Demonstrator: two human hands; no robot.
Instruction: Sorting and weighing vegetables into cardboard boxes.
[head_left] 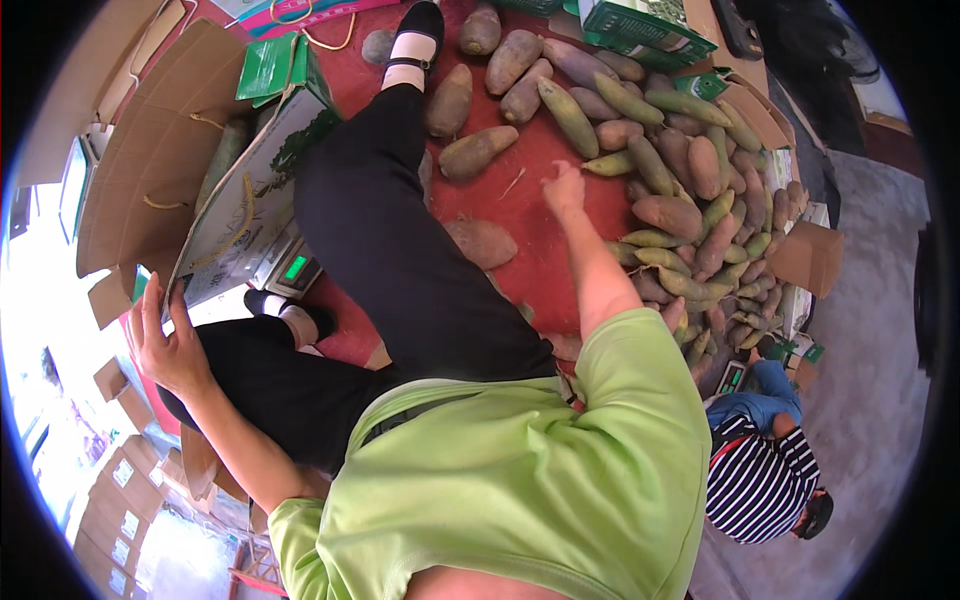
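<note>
My left hand [168, 348] is open at the near edge of an upright cardboard box [150, 120], fingers stretched up along its flap. Inside the box lies a long greenish root vegetable [222, 165]. The box appears to rest on a scale [285, 262] with a lit green display. My right hand [566, 190] hangs over a red mat [500, 205], fingers loosely apart and nothing in them. Just right of it spreads a heap of large radish-like roots [700, 170], some green, some reddish-brown. A single brown root [478, 152] lies on the mat to its left.
My leg in black trousers [390, 220] stretches across the mat between box and heap. Green cartons [640, 35] edge the heap at the far side. On the right a person in a striped shirt [755, 470] crouches by another scale [733, 377]. Flattened cartons [110, 500] are stacked lower left.
</note>
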